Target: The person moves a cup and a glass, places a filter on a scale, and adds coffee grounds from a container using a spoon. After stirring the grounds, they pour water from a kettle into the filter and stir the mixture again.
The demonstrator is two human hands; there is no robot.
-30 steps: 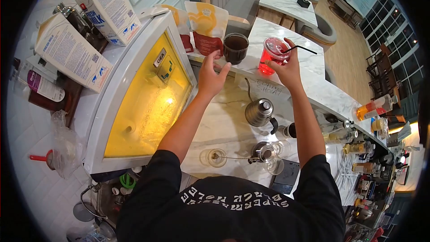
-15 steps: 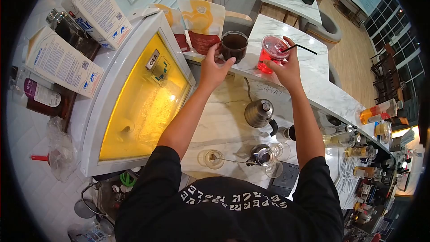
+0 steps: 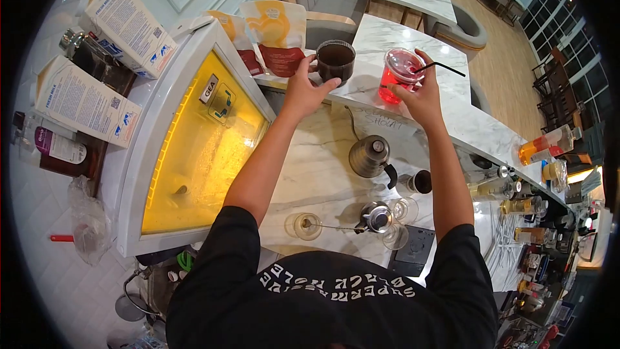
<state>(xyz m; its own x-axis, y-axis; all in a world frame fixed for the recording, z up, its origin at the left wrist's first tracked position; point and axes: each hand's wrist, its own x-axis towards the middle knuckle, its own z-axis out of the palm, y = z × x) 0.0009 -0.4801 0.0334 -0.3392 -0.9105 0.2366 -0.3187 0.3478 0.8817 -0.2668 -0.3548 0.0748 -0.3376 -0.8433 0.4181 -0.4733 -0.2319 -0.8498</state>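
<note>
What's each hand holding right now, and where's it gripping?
The left hand holds the dark drink cup around its lower side; the right hand holds the red drink cup by its side, thumb at the rim.

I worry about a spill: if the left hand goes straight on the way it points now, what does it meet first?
The cup of dark drink, most likely: the left hand points at it and its fingers seem to grip the cup's side, though depth is hard to judge.

Red drink (image 3: 395,81), black straw (image 3: 442,66); dark brown drink (image 3: 335,58); white-marbled counter (image 3: 445,106).
</note>
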